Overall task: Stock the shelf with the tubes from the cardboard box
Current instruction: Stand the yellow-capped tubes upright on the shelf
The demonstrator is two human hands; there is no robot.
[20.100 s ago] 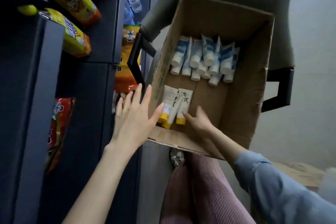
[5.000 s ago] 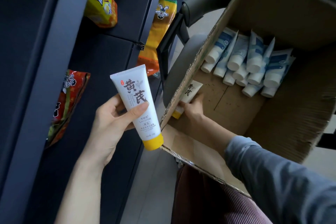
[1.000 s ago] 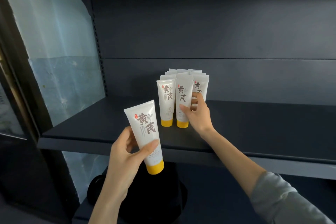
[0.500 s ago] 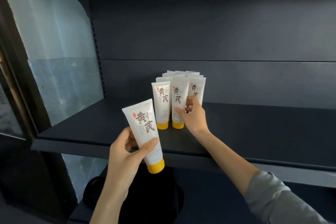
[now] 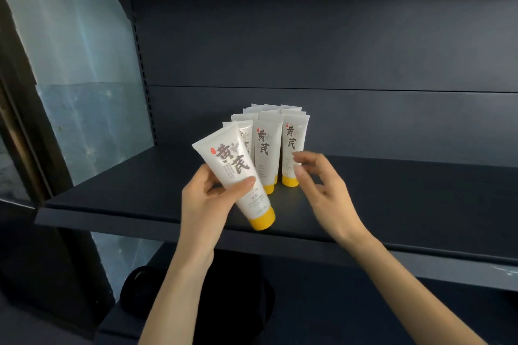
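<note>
My left hand (image 5: pixel 208 200) grips a white tube with a yellow cap (image 5: pixel 238 176), tilted, cap down, over the front of the dark shelf (image 5: pixel 134 190). Several matching tubes (image 5: pixel 266 145) stand upright on their caps in a cluster mid-shelf, just behind it. My right hand (image 5: pixel 322 187) hovers to the right of the held tube with relaxed, slightly curled fingers and holds nothing; it sits just in front of the rightmost standing tube (image 5: pixel 291 148). The cardboard box is out of view.
The shelf's dark back panel (image 5: pixel 336 50) rises behind the tubes. A translucent side panel (image 5: pixel 84 78) closes the left end. The shelf board runs on to the right of the cluster (image 5: pixel 420 199). A dark round object (image 5: pixel 196 302) sits below the shelf.
My right hand let go of the standing tube and drew back toward me. My left hand carried its tube up and rightward, close in front of the cluster.
</note>
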